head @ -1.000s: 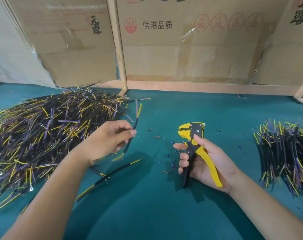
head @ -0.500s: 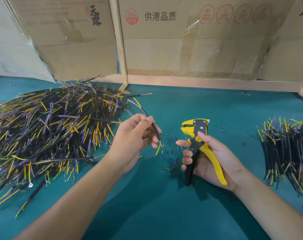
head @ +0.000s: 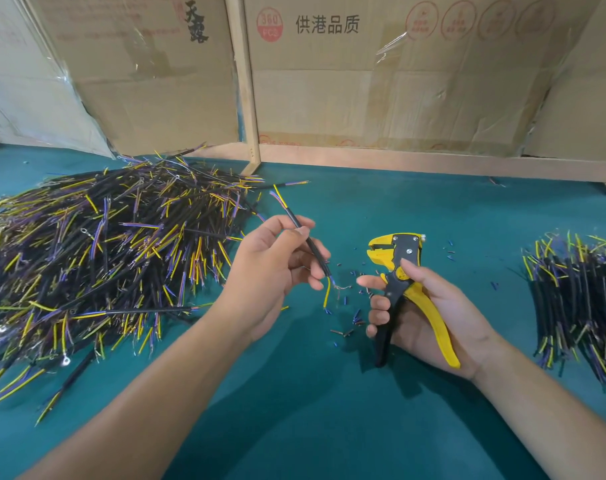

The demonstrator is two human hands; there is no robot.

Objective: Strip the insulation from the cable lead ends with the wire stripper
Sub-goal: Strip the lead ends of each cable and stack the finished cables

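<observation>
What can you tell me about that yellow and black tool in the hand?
The wire stripper is a plier-like tool, seemingly of plastic and metal. Its yellow and black head, with silver screws, points up and away, jaws facing left toward the cable but apart from it. One handle is black, the other yellow; they are spread apart. The right hand holds it above the green table: fingers curl round the black handle, the yellow one lies on the palm, the thumb rests near the head.
</observation>
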